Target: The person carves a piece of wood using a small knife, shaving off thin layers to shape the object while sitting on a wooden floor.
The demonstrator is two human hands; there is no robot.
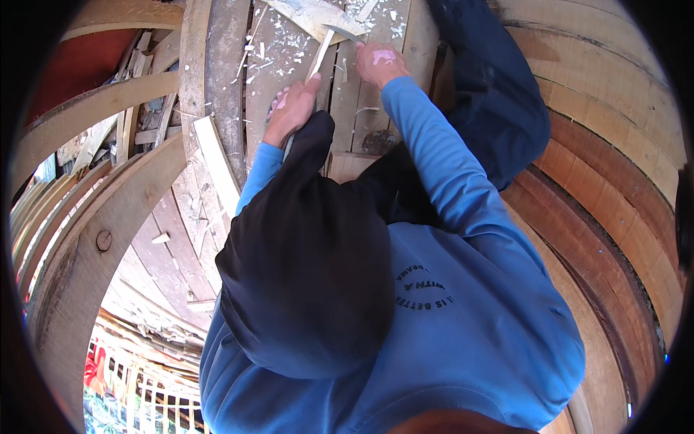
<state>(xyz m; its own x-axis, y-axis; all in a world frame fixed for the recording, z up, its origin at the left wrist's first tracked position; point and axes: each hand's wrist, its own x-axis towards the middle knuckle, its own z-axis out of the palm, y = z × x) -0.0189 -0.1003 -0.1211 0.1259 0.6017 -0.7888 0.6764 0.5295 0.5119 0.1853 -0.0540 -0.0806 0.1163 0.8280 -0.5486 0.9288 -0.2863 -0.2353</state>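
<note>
My left hand [291, 108] is closed around the lower end of a thin, pale wooden stick [320, 55], which points up and away from me. My right hand [382, 65] grips a knife, its handle hidden by the fingers. The curved grey blade [345, 33] reaches left across the far tip of the stick and appears to touch it. Beneath that tip lies a flat pale board [307, 16] on the planks. Light pinkish patches show on the backs of both hands.
Wood shavings [285, 52] litter the plank floor [271, 87]. A pale wooden strip [215, 163] lies left of my left arm. Curved timber ribs [108, 239] rise at the left, and stacked curved planks [600, 195] line the right. My dark-clothed legs [495, 94] frame the work.
</note>
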